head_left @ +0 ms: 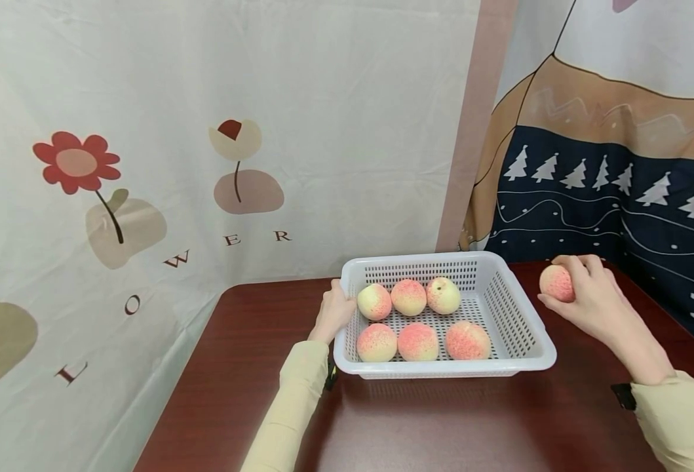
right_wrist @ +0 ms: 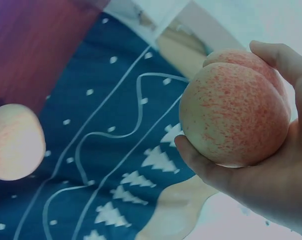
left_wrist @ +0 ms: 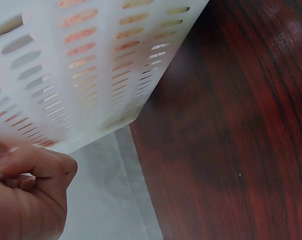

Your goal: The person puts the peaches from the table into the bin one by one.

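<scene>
My left hand [head_left: 333, 312] grips the left rim of a white plastic basket [head_left: 523, 364]; in the left wrist view its fingers curl at the edge of the slotted wall. Several peaches lie inside in two rows, among them a front peach [head_left: 468, 340] and a paler back peach [head_left: 443, 295]. To the right of the basket, my right hand [head_left: 596, 303] holds another peach [right_wrist: 235, 107] between thumb and fingers, over the table. One more peach [right_wrist: 15, 142] shows at the left of the right wrist view; the head view does not show it.
The basket stands on a dark red-brown wooden table [head_left: 252, 393]. Behind it hangs a pale curtain [head_left: 347, 131] with printed flowers and letters. A dark blue cloth [head_left: 559, 203] with white trees hangs along the right edge.
</scene>
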{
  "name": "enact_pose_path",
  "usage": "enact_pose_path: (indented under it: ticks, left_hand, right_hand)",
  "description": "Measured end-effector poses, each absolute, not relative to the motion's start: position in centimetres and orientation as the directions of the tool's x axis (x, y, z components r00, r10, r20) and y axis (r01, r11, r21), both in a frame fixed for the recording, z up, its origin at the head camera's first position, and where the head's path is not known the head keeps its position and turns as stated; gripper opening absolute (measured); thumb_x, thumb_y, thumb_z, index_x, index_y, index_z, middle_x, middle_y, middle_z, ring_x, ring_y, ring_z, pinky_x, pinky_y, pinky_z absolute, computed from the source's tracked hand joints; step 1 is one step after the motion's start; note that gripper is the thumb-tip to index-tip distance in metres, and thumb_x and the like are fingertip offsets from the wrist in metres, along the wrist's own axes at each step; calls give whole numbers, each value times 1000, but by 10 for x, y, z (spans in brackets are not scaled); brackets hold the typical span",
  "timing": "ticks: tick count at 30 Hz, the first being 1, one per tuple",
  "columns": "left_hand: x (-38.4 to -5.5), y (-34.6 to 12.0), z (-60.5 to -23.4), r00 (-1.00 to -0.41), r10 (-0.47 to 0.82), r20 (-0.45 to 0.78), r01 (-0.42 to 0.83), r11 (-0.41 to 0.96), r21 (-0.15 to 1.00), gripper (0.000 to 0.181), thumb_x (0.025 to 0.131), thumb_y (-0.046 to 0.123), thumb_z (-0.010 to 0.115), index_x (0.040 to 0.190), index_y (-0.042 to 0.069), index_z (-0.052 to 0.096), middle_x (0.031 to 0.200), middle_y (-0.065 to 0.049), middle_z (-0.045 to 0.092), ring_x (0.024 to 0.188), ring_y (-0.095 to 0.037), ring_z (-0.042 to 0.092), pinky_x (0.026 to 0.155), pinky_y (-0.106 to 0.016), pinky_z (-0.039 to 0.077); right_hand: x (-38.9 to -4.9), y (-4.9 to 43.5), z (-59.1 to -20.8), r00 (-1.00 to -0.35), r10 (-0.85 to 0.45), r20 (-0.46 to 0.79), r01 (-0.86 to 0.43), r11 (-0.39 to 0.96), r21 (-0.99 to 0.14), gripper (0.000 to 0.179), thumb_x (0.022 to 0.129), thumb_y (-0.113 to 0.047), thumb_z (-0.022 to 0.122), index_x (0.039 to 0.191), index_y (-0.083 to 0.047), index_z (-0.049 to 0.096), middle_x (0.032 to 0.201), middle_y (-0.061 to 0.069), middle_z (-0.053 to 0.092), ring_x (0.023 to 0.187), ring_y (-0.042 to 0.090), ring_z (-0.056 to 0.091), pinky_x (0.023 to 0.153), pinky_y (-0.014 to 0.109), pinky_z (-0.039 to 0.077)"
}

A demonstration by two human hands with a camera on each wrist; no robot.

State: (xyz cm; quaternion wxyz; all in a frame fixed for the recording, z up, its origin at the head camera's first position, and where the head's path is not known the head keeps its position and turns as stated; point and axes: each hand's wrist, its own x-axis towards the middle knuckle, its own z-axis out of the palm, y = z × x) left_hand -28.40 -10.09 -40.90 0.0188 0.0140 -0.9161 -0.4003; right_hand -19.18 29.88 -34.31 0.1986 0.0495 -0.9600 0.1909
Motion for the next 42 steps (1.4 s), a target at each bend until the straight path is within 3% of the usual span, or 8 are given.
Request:
enact_pose_path:
  ticks: [5,8,14,21,26,31,36,42]
  left_hand:
    - [-284,-101,-409,-999,-45,19,-17,679,734,47,89,14,52,132,0,37,101,-25,63,78,-29,70,58,-34,56]
    - [-283,-101,-409,-999,-44,16,-18,676,736,47,89,14,52,131,-1,37,100,-25,63,78,-29,70,58,-34,56]
    - [-282,-101,-409,-999,-41,23,-10,674,739,46,89,13,52,131,-2,37,100,-25,63,78,-29,70,58,-33,56]
    - [-280,-100,-408,-999,-46,14,-21,674,739,46,90,13,52,131,-1,37,102,-25,63,80,-29,70,59,-33,56]
    - [-281,-100,-407,-999,-47,12,-23,674,738,46,90,14,52,132,0,37,102,-25,63,80,-30,70,59,-34,56]
    - [-282,-101,-407,-999,-48,20,-18,682,731,47,90,15,53,132,0,38,101,-24,63,79,-30,70,59,-34,56]
    - [-282,-101,-407,-999,-41,12,-19,676,736,48,90,15,53,134,1,37,102,-24,64,79,-29,70,58,-34,55]
    - [-281,-101,-406,-999,-45,9,-24,680,733,48,90,15,53,134,1,37,103,-25,63,79,-30,70,59,-35,55]
  right_hand:
    - [-197,281,-337,-908,-117,402,-246,926,-286,56,75,-16,75,123,-2,49,122,33,39,100,51,38,73,67,45]
    - [-200,272,-338,-903,-190,385,-296,925,-238,50,76,-15,72,122,-4,54,119,30,43,100,50,41,69,66,47]
    - [-206,252,-347,-897,-302,324,-365,918,-154,51,74,-16,76,120,-6,58,114,24,48,95,45,47,59,50,53]
    - [-216,239,-361,-859,-402,317,-437,898,-45,50,68,-12,81,114,-8,61,108,19,50,89,37,48,58,39,49]
    - [-223,234,-372,-829,-452,330,-473,881,18,52,65,-11,84,112,-8,63,103,16,51,86,33,47,56,38,47]
    - [-226,228,-381,-805,-491,334,-491,866,91,51,61,-9,86,107,-10,65,99,17,51,85,35,50,60,46,52]
    - [-227,225,-391,-794,-514,323,-511,853,102,52,57,-3,87,102,-12,63,99,15,50,85,33,50,62,46,50]
    - [-226,222,-399,-806,-511,299,-521,852,50,54,56,-12,89,103,-12,61,95,12,46,82,31,48,57,41,47]
